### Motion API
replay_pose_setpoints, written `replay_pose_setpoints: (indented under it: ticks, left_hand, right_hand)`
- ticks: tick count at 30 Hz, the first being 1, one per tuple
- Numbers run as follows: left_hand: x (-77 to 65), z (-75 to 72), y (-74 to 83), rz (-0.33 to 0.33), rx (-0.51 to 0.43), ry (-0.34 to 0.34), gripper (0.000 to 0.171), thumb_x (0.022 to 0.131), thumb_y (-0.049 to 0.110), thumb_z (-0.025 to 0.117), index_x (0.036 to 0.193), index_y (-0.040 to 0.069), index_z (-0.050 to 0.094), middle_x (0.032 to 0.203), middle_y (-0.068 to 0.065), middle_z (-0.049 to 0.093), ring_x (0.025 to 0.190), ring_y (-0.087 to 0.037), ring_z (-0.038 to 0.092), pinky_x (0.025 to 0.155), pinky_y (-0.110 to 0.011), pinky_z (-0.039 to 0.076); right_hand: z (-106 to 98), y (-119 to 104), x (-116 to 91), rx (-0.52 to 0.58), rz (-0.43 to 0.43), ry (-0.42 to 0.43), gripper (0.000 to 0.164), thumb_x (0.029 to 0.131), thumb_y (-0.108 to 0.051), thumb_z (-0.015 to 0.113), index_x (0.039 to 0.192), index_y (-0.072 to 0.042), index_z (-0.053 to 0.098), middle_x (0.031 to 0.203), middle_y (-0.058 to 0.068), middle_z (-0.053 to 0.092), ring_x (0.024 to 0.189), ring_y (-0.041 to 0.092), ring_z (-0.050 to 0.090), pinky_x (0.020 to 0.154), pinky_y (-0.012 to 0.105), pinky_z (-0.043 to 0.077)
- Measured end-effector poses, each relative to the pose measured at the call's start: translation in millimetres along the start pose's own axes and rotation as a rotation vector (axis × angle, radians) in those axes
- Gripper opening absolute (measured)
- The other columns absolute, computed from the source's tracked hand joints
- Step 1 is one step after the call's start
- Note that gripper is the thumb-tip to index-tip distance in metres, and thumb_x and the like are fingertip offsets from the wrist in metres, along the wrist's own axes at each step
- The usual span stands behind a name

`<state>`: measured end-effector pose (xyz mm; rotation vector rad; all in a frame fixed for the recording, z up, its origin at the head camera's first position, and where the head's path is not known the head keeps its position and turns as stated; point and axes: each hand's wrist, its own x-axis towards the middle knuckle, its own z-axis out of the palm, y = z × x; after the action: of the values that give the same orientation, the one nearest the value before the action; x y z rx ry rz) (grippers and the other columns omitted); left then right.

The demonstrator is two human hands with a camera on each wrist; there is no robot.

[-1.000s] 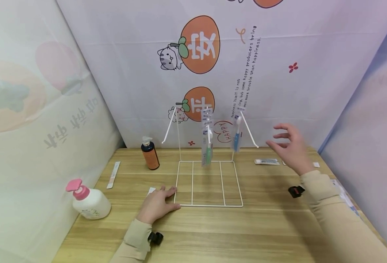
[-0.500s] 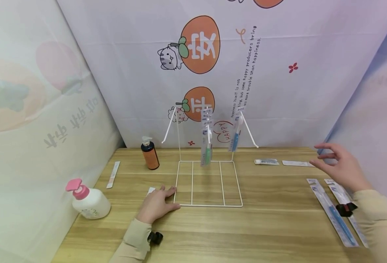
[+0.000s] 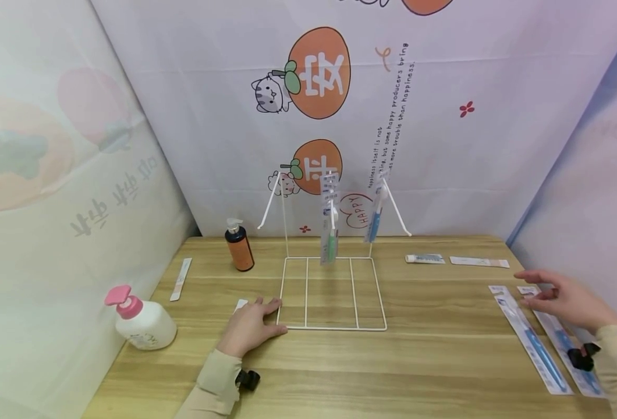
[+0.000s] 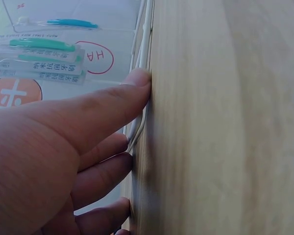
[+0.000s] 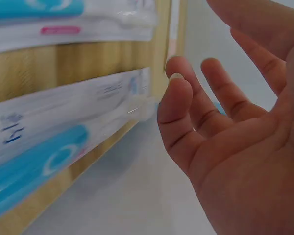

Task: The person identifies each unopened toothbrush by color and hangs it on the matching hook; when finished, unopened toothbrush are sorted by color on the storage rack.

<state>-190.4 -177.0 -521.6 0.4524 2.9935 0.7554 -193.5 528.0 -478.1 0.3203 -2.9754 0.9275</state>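
Observation:
A white wire rack [image 3: 334,329] stands mid-table. My left hand [image 3: 251,329] holds its front left corner; in the left wrist view the thumb [image 4: 112,105] lies against the front wire, with other fingertips by the corner. Packaged green toothbrushes [image 3: 332,244] hang from the middle hook and a packaged blue toothbrush [image 3: 375,227] from the right one. Two more packaged blue toothbrushes lie at the table's right: a nearer-in one [image 3: 531,337] and an outer one [image 3: 562,334]. Over the outer packet's top end is my right hand [image 3: 565,299], fingers loosely bent, holding nothing.
Behind the rack to the left stands a dark pump bottle [image 3: 239,247]; a white bottle with a pink pump [image 3: 143,323] is at far left. A small tube [image 3: 425,258] and a slim sachet [image 3: 478,262] lie back right, another sachet [image 3: 180,279] at left. Printed cloth walls surround the table.
My right hand has moved right and downward from beside the rack to the toothbrush packets. The hanging blue toothbrush has swung slightly left. My left hand stays at the rack corner.

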Motion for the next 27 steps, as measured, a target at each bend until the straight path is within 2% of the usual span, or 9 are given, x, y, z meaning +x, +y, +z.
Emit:
replay_pose_setpoints:
  ticks: [3, 7, 11, 15, 22, 25, 27]
  left_hand:
    - [0.4, 1.5, -0.9, -0.002, 0.003, -0.002, 0.072, 0.088, 0.054, 0.088, 0.148, 0.018, 0.070, 0.148, -0.020, 0.064, 0.142, -0.048, 0.055, 0.112, -0.066, 0.045]
    - [1.2, 3.0, -2.2, -0.002, 0.007, 0.000, 0.073, 0.088, 0.056, 0.087, 0.148, 0.019, 0.069, 0.149, -0.022, 0.063, 0.142, -0.048, 0.054, 0.112, -0.066, 0.044]
    - [1.4, 2.5, -2.5, 0.002, 0.006, 0.006, 0.072, 0.088, 0.055, 0.087, 0.148, 0.018, 0.070, 0.148, -0.022, 0.063, 0.142, -0.048, 0.055, 0.112, -0.066, 0.044]
    - [1.1, 1.5, -1.2, -0.001, 0.005, 0.003, 0.072, 0.088, 0.054, 0.087, 0.148, 0.018, 0.070, 0.148, -0.023, 0.063, 0.141, -0.049, 0.054, 0.112, -0.067, 0.044]
    - [1.2, 2.2, -1.6, -0.004, 0.006, 0.001, 0.072, 0.088, 0.054, 0.087, 0.148, 0.019, 0.070, 0.149, -0.022, 0.062, 0.142, -0.048, 0.054, 0.113, -0.067, 0.044]
    - [1.2, 1.7, -1.4, -0.002, 0.006, 0.000, 0.072, 0.088, 0.054, 0.087, 0.148, 0.019, 0.070, 0.149, -0.022, 0.063, 0.142, -0.048, 0.054, 0.113, -0.067, 0.043]
    - [1.1, 1.2, -1.2, -0.002, 0.005, 0.000, 0.071, 0.088, 0.053, 0.087, 0.148, 0.018, 0.070, 0.149, -0.019, 0.063, 0.143, -0.048, 0.054, 0.113, -0.067, 0.043]
  right_hand:
    - [2.8, 11.6, -3.6, 0.011, 0.056, -0.084, 0.062, 0.099, -0.019, 0.081, 0.148, 0.007, 0.053, 0.142, 0.042, 0.054, 0.086, 0.004, 0.066, 0.067, 0.028, 0.055]
    - [8.5, 18.8, -6.9, 0.050, 0.077, -0.118, 0.062, 0.101, -0.023, 0.080, 0.150, 0.006, 0.054, 0.143, 0.043, 0.053, 0.088, 0.007, 0.065, 0.069, 0.030, 0.055]
    - [15.5, 22.1, -5.2, 0.007, 0.040, -0.112, 0.060, 0.098, -0.026, 0.083, 0.147, 0.001, 0.059, 0.139, 0.034, 0.061, 0.086, 0.005, 0.064, 0.069, 0.028, 0.053]
    - [24.1, 30.0, -3.9, -0.019, -0.014, -0.090, 0.055, 0.096, -0.025, 0.085, 0.143, -0.005, 0.065, 0.129, 0.013, 0.070, 0.085, 0.005, 0.061, 0.069, 0.027, 0.050]
    - [33.6, 30.9, -6.0, -0.019, -0.072, -0.006, 0.050, 0.092, -0.020, 0.088, 0.139, -0.013, 0.072, 0.113, -0.015, 0.069, 0.070, 0.007, 0.051, 0.061, 0.027, 0.041]
    - [35.9, 31.1, -6.7, -0.029, -0.080, 0.018, 0.051, 0.092, -0.020, 0.088, 0.140, -0.011, 0.072, 0.108, -0.019, 0.067, 0.066, 0.007, 0.048, 0.058, 0.027, 0.038]
    - [37.4, 31.9, -5.8, -0.047, -0.080, 0.034, 0.050, 0.092, -0.021, 0.088, 0.138, -0.009, 0.073, 0.106, -0.015, 0.067, 0.065, 0.006, 0.046, 0.058, 0.027, 0.036]
